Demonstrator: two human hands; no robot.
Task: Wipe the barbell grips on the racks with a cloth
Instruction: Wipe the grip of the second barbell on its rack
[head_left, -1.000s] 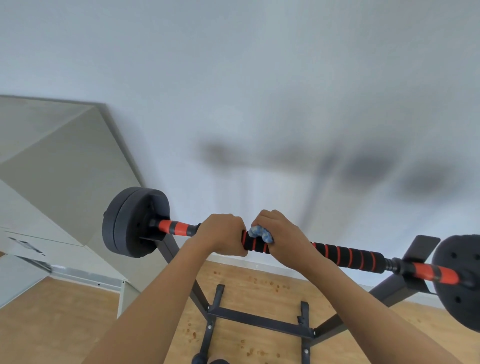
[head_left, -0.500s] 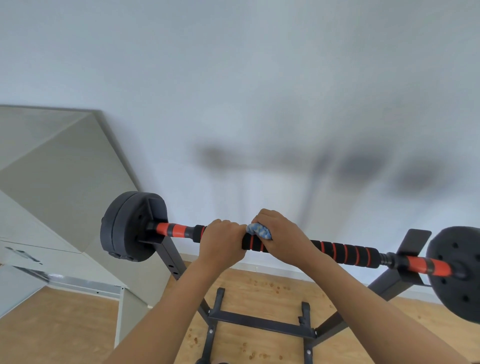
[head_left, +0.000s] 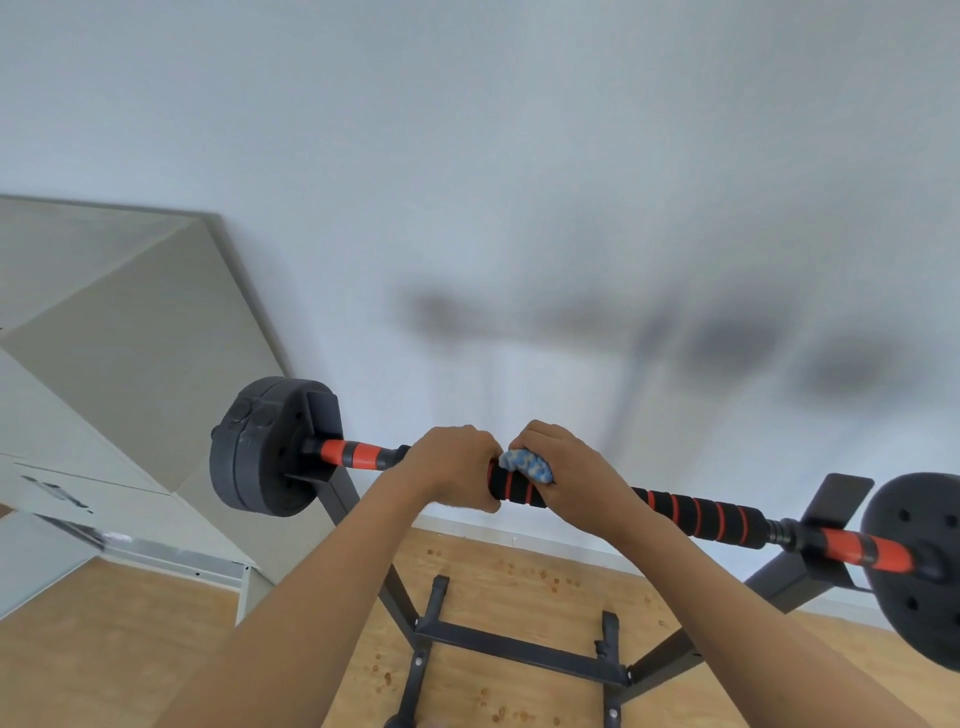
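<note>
Cloth (head_left: 525, 464) | under right hand (head_left: 569, 475) fingers (head_left: 524, 436) | on barbell grip (head_left: 514, 488)

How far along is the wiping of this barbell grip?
Done: cannot be told. In hand: the right hand presses the blue cloth on the foam grip mid-bar; the left hand grips it alongside. Left: probably the striped stretch toward the right plate.

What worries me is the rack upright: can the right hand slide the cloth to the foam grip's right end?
Probably yes: the right hand holds the cloth on the foam grip; the stretch to its right is bare; the rack upright stands beyond it.
</note>
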